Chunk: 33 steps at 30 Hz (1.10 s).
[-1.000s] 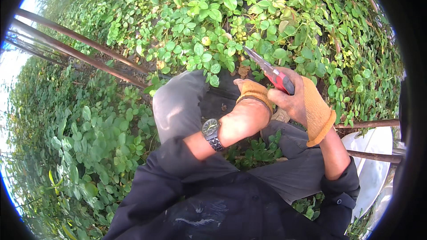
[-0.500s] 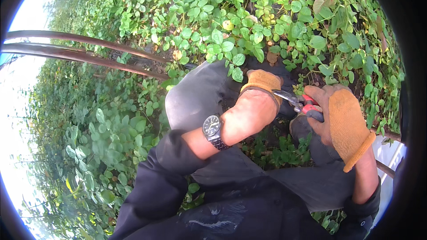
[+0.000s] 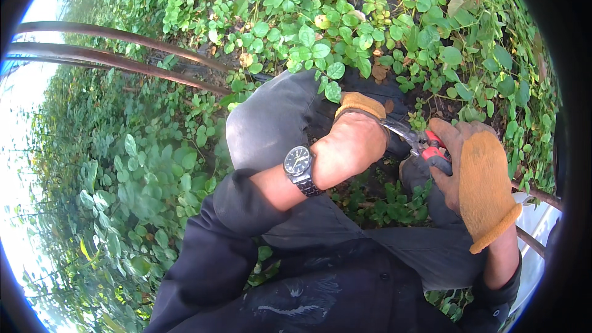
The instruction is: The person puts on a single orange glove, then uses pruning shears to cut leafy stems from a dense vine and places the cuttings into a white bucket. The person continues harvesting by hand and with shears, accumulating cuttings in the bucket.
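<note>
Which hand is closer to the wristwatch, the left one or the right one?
Left. The wristwatch sits on the left wrist, right behind the left hand. The gloved right hand is farther to the right, holding the red-handled pruning shears.

Matt orange knit-cloth glove (image 3: 484,188) on right hand; red plastic-handled pruning shears (image 3: 419,142) with shiny metal blades; glossy metal wristwatch (image 3: 300,166); rusty rough metal rods (image 3: 123,61).

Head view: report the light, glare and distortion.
Head view: daylight, blown out to white glare along the left rim; fisheye bends the metal pipes and a black vignette rings the frame; left hand, wristwatch and gloved right hand on the red-handled pruners are sharp.
</note>
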Motion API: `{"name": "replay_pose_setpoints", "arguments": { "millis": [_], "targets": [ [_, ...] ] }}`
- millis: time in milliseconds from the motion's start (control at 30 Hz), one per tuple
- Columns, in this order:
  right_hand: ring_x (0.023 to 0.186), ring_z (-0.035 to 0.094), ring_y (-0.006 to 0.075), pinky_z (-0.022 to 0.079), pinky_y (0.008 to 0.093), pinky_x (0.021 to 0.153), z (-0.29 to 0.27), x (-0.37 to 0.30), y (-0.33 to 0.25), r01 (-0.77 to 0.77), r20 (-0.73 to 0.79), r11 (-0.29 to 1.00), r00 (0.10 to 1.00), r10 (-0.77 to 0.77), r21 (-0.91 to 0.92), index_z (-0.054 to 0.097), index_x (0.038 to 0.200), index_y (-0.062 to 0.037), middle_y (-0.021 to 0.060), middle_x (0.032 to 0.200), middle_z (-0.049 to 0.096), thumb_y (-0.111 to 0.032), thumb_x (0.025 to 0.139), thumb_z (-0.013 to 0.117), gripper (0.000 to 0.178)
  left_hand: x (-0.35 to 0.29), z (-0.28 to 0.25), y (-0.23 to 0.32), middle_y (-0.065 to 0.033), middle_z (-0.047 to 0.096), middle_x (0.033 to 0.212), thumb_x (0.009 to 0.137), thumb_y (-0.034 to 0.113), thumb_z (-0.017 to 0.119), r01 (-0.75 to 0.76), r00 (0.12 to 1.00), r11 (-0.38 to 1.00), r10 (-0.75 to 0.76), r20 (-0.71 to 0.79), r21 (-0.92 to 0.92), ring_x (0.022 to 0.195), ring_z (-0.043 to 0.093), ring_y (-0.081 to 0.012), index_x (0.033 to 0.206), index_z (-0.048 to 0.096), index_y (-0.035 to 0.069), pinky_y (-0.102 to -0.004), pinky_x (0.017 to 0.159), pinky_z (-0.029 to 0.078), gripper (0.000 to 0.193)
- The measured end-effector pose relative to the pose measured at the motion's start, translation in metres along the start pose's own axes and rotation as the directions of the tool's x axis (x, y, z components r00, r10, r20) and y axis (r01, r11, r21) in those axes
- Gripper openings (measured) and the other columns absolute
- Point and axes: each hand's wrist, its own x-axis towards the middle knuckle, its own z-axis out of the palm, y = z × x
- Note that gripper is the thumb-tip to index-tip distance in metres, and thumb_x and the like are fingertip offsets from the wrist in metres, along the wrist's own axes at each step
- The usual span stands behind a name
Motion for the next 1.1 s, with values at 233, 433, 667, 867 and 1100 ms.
{"name": "replay_pose_setpoints", "arguments": {
  "millis": [233,433,667,867,1100],
  "targets": [
    [0.107,0.065,0.0412,0.048,0.0523,0.102,-0.001,-0.002,-0.009,0.06,-0.108,0.992,0.992,-0.072,-0.107,0.064,0.136,-0.0045,0.0194,0.107,0.069,-0.026,0.086,0.084,0.058,-0.003,-0.029,0.009,-0.0165,0.085,0.104,0.097,0.014,0.064,0.031,0.995,0.998,-0.026,0.093,-0.052,0.099,0.083,-0.0299,0.097,0.087,0.006,-0.0426,0.081,0.064,0.024],
    [0.109,0.068,0.0382,0.048,0.0508,0.101,-0.002,0.0,-0.027,-0.062,0.068,0.974,0.995,0.078,-0.216,0.06,0.141,-0.0069,0.0179,0.109,0.071,-0.027,0.085,0.087,0.065,0.003,-0.029,0.009,-0.0163,0.085,0.105,0.097,0.015,0.065,-0.001,0.988,0.999,0.009,0.156,-0.051,0.102,0.083,-0.0306,0.101,0.087,0.006,-0.0422,0.08,0.064,0.024],
    [0.102,0.07,0.0349,0.049,0.0484,0.096,0.007,0.004,-0.031,-0.071,0.058,0.97,0.994,0.087,-0.234,0.062,0.134,-0.0085,0.0142,0.1,0.072,-0.033,0.09,0.082,0.054,0.023,-0.008,0.013,-0.0129,0.085,0.112,0.096,0.016,0.072,0.255,0.947,0.961,-0.225,0.229,-0.111,0.105,0.083,-0.0256,0.106,0.088,0.006,-0.0394,0.083,0.065,0.021],
    [0.095,0.071,0.0346,0.05,0.0487,0.088,0.016,0.008,-0.029,-0.027,0.031,0.973,0.999,0.035,-0.229,0.065,0.123,-0.0081,0.0137,0.095,0.071,-0.028,0.089,0.079,0.041,0.022,-0.016,0.019,-0.0121,0.085,0.115,0.096,0.016,0.075,0.216,0.944,0.976,-0.197,0.265,-0.042,0.107,0.083,-0.0254,0.108,0.088,0.007,-0.0396,0.085,0.065,0.02],
    [0.099,0.07,0.0353,0.05,0.0492,0.09,0.008,0.007,-0.025,-0.025,0.054,0.983,0.998,0.036,-0.184,0.065,0.135,-0.0079,0.0144,0.099,0.072,-0.03,0.086,0.084,0.057,0.051,-0.002,-0.001,-0.0157,0.082,0.114,0.092,0.036,0.082,0.115,0.992,0.991,-0.111,0.068,-0.062,0.112,0.079,-0.0333,0.114,0.083,0.008,-0.0453,0.09,0.064,0.036]
  ]
}}
